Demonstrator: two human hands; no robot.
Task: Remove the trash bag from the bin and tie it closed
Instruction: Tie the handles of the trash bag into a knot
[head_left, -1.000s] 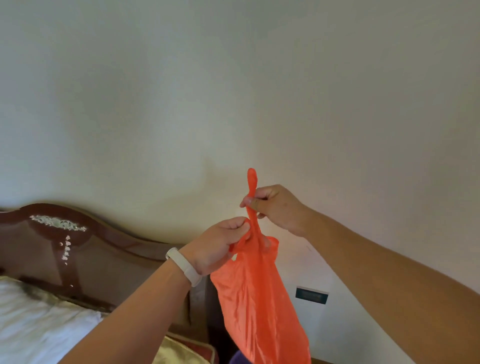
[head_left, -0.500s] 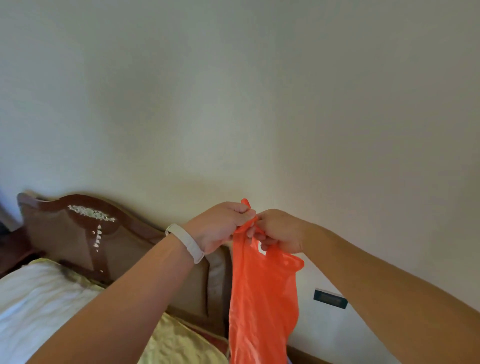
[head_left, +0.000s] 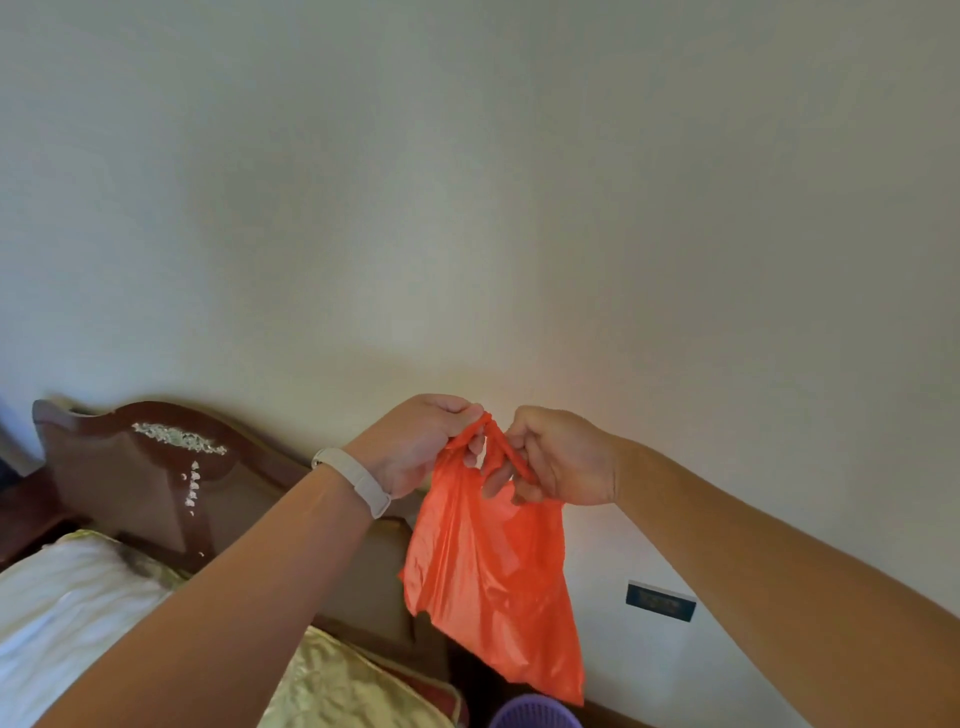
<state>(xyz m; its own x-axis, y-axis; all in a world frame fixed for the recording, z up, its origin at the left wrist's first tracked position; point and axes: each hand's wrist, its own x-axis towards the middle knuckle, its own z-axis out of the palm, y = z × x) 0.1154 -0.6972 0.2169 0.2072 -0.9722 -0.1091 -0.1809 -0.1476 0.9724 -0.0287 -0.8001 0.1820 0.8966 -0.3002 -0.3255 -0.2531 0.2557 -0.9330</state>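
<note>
Head view: the orange trash bag (head_left: 488, 571) hangs clear of the purple bin (head_left: 535, 717), whose rim shows at 6 o'clock, and a second ago one twisted handle stood straight up from the right hand (head_left: 561, 457), whereas both handles now meet in a peak between the fists. The left hand (head_left: 415, 441), at 9 o'clock of that peak, pinches one handle while the right, at 3 o'clock, grips the other. By my reading the handles are being crossed, the knot not yet cinched.
</note>
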